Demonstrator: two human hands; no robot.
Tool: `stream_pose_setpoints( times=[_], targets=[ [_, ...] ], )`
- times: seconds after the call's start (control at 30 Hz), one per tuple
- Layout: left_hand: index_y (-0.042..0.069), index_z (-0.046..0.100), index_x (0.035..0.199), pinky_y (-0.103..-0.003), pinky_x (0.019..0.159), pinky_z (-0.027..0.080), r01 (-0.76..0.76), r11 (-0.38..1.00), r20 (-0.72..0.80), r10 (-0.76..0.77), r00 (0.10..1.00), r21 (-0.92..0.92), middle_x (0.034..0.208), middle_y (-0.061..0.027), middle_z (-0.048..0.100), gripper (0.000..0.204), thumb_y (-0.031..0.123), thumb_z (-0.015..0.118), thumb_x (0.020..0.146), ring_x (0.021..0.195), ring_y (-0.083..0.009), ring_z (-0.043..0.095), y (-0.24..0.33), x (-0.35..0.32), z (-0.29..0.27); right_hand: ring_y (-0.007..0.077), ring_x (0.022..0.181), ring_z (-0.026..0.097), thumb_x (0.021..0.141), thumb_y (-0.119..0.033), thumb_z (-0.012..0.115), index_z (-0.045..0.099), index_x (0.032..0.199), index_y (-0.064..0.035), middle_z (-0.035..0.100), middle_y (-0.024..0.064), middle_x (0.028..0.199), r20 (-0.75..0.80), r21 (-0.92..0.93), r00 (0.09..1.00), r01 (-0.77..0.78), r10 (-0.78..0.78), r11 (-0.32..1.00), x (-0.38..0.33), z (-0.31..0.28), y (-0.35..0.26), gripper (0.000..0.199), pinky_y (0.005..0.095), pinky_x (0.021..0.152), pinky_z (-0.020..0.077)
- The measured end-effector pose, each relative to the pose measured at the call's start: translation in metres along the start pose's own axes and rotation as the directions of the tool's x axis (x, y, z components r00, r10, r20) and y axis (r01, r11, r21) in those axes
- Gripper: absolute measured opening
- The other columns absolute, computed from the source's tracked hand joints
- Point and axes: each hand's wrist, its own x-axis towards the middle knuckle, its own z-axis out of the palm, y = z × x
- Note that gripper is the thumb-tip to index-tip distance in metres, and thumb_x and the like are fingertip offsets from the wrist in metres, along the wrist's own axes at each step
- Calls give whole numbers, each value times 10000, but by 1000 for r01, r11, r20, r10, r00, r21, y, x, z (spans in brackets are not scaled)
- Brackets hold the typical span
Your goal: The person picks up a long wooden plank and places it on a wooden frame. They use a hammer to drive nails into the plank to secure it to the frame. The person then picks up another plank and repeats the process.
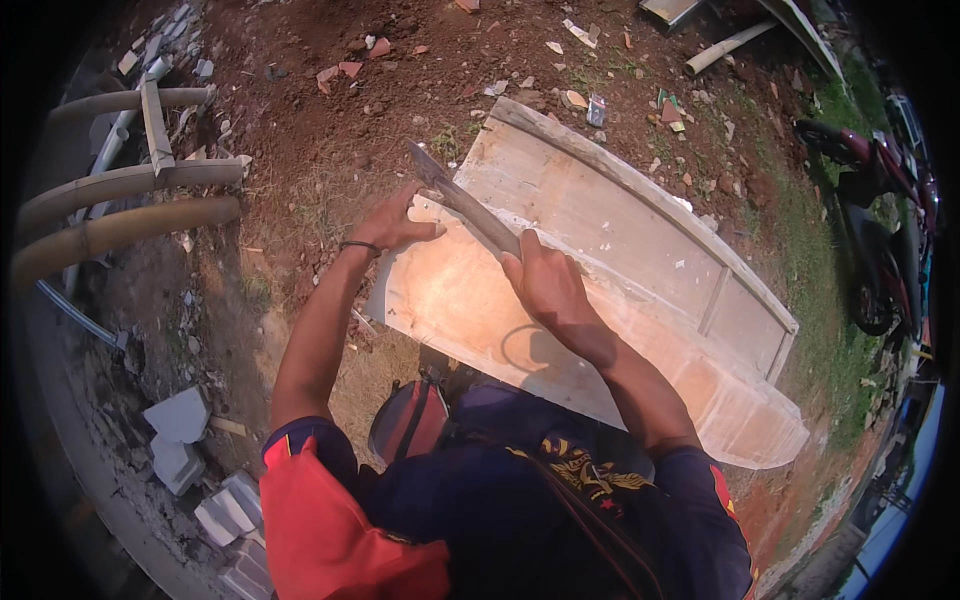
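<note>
We have a framed wooden panel (600,215) at two o'clock and a pale board (440,285) at centre, along its near side. A long tool (470,210), pointing toward half past ten, sits firmly wrapped in our right hand (552,285); our left hand (392,225), toward ten, grips the board's corner, thumb on top.

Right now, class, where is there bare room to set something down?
Bare: the pale sheet between the left hand and right forearm; the framed panel, pale flecks aside, between its far rim and the sheet. Crowded: the sheet's far-left corner, with the left hand and long tool; the ground at left, with poles and pale blocks.
</note>
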Motion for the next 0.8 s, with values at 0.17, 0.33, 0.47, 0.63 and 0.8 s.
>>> stream_pose_setpoints(
  times=[0.17, 0.33, 0.47, 0.63, 0.8],
  targets=[
    [63, 390, 1414, -379, 998, 427, 4, 999, 19, -5, 1000, 48, 1241, -184, 596, 935, 435, 804, 663, 1158, -288, 564, -4, -3, 4, 428, 629, 637, 883, -189, 651, 478, 980, 15, 612, 255, 708, -454, 228, 832, 454, -319, 861, -7, -4, -1, 285, 476, 516, 489],
    [65, 384, 1417, -385, 998, 428, -57, 989, -30, 62, 998, 140, 1239, -192, 595, 936, 439, 801, 668, 1160, -292, 562, -8, 4, 1, 426, 644, 646, 904, -284, 619, 488, 998, 19, 638, 256, 741, 85, -90, 996, -27, 35, 996, 1, -11, -3, 343, 493, 544, 507],
    [62, 372, 1427, -390, 1006, 427, 46, 999, 70, -45, 997, -21, 1254, -205, 586, 957, 445, 804, 663, 1175, -308, 556, -10, 3, 5, 416, 636, 648, 880, -260, 659, 497, 984, 16, 624, 242, 713, -275, 227, 955, 181, -115, 957, -4, -12, -6, 337, 487, 549, 505],
    [19, 339, 1443, -393, 1016, 423, 42, 982, 65, -55, 996, 185, 1273, -231, 568, 1052, 494, 804, 627, 1192, -335, 547, -8, 0, 5, 415, 661, 650, 837, -214, 716, 490, 987, 14, 611, 233, 696, 211, -113, 967, -120, 142, 986, 4, -5, -9, 354, 466, 537, 504],
    [-7, 309, 1459, -401, 1031, 407, 51, 989, 25, -55, 998, 139, 1308, -256, 537, 1111, 519, 800, 611, 1226, -350, 520, -15, 4, 2, 430, 644, 643, 885, -247, 648, 509, 986, 18, 637, 252, 743, -207, 181, 977, 97, -58, 979, 0, -4, -4, 316, 473, 541, 511]
  ],
)
